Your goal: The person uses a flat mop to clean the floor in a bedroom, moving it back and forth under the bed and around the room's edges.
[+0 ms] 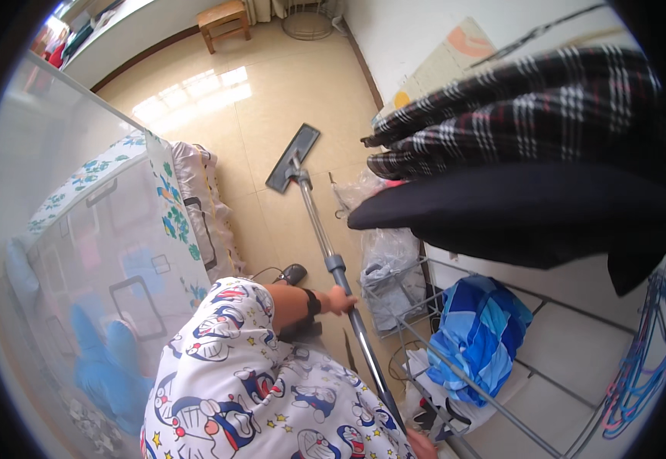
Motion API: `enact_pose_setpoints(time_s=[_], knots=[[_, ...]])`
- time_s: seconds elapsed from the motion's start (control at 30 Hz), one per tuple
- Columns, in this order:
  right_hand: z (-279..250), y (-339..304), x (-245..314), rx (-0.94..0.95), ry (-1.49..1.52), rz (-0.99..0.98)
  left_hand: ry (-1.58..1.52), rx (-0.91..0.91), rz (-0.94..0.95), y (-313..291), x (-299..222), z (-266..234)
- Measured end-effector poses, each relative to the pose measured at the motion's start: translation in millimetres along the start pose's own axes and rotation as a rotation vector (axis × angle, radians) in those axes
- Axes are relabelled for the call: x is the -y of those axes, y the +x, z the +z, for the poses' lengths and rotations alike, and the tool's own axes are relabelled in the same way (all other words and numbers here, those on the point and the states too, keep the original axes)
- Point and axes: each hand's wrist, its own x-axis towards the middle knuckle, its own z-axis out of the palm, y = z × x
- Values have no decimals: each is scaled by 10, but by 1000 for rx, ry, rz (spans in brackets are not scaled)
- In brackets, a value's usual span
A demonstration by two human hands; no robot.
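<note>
Mop (pixel 335 263): grey head (pixel 293 158), silver pole (pixel 317 220). Floor (pixel 287 84): pale tan. Stool (pixel 222 13): brown. Checked clothes (pixel 516 111): black with white, red lines. Bunched cloth (pixel 480 336): light and dark blue patches. Hangers (pixel 643 356): blue, pink.

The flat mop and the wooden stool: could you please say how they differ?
The flat mop is grey and metallic; the wooden stool is brown. The mop is long; the stool squat. The left hand grips the mop's handle; the stool stands untouched. Both rest on the tiled floor.

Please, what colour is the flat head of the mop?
The mop head is grey with a darker rim, seen in the head view.
</note>
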Motion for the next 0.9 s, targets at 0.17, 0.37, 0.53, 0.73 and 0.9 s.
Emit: enact_pose_setpoints(time_s=[0.17, 0.37, 0.53, 0.73, 0.9], knots=[[208, 1132, 337, 223, 248, -49, 116, -433, 284, 754, -452, -812], [396, 1582, 1038, 281, 435, -121, 106, -684, 90, 1382, -1049, -1329], [307, 1537, 433, 330, 489, -6, 691, -479, -61, 1941, -559, -1112], [-104, 1039, -183, 269, 449, 92, 1468, 89, -515, 1907, -180, 23], [-500, 733, -1208, 264, 378, 127, 1665, 103, -344, 1712, 954, 865]])
